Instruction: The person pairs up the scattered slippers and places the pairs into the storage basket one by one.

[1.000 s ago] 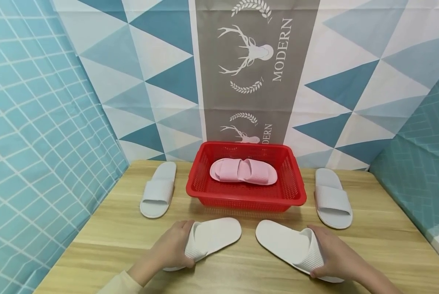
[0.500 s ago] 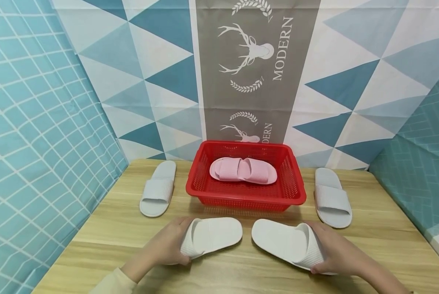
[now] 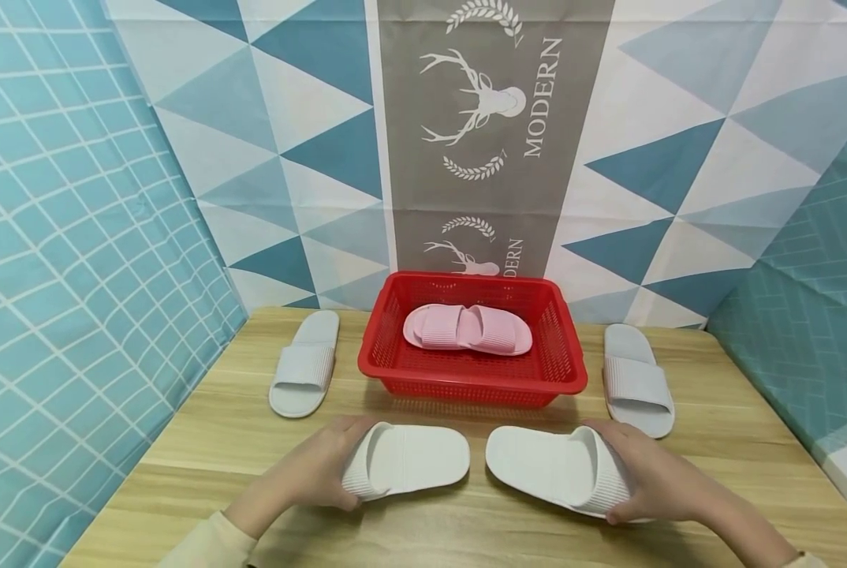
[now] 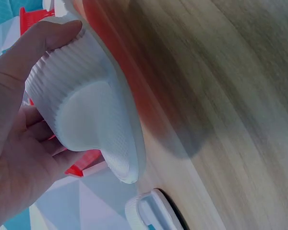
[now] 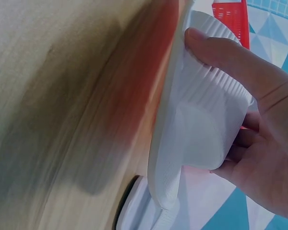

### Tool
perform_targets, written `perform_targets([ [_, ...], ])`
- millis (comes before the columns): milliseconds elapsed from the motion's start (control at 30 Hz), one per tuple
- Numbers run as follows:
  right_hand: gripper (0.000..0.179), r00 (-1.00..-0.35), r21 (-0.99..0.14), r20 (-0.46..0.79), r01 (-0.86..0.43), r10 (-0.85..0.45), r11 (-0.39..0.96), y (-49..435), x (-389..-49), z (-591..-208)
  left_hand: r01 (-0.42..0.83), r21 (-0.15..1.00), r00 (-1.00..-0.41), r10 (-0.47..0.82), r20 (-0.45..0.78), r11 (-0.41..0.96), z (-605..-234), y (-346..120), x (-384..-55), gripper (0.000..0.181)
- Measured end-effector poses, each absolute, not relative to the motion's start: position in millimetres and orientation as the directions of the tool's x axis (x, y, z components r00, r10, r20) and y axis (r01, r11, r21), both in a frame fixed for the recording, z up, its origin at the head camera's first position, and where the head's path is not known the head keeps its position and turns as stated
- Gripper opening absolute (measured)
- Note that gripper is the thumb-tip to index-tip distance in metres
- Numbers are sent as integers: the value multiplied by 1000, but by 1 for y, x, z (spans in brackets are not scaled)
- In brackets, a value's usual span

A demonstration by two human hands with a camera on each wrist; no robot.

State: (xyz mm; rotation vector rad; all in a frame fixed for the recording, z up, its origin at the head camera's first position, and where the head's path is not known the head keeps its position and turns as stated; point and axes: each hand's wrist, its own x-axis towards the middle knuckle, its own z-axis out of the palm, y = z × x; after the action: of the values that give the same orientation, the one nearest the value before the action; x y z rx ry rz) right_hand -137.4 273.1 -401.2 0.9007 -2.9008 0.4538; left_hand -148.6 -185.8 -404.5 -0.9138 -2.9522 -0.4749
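My left hand [image 3: 322, 465] grips a white slipper [image 3: 416, 459] by its ribbed strap, heel toward the middle. In the left wrist view the thumb lies over the strap of this slipper [image 4: 81, 86], with the fingers round the far side; a shadow falls on the wood beside it. My right hand [image 3: 661, 477] holds a second white slipper [image 3: 537, 465] the same way, its heel facing the first one across a small gap. The right wrist view shows that slipper [image 5: 201, 105] raised over the tabletop, the thumb pressed on the strap.
Behind the hands stands a red basket [image 3: 466, 388] with a pair of pink slippers [image 3: 441, 325] in it. A greyish-white slipper [image 3: 303, 364] lies left of the basket, another greyish-white slipper [image 3: 636, 380] right of it. Patterned cloth [image 3: 324, 158] backs the wooden table [image 3: 203, 442].
Both hands have lifted their white slippers. The two heels have come closer together, the right slipper shifting left and both turning more level. Basket and other slippers stay put.
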Motion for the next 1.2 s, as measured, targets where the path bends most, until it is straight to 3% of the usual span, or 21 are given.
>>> perform_targets([
  [700, 102, -820, -237, 160, -572, -549, 785, 278, -140, -389, 562, 272, -823, 563, 81, 782, -396, -186, -151, 95],
  [933, 103, -845, -292, 84, -528, -529, 797, 274, -143, -382, 576, 274, -813, 576, 87, 770, -394, -187, -150, 95],
  [1200, 102, -841, -305, 84, -532, -534, 790, 272, -143, -379, 600, 257, -797, 591, 120, 757, -392, -188, -151, 95],
])
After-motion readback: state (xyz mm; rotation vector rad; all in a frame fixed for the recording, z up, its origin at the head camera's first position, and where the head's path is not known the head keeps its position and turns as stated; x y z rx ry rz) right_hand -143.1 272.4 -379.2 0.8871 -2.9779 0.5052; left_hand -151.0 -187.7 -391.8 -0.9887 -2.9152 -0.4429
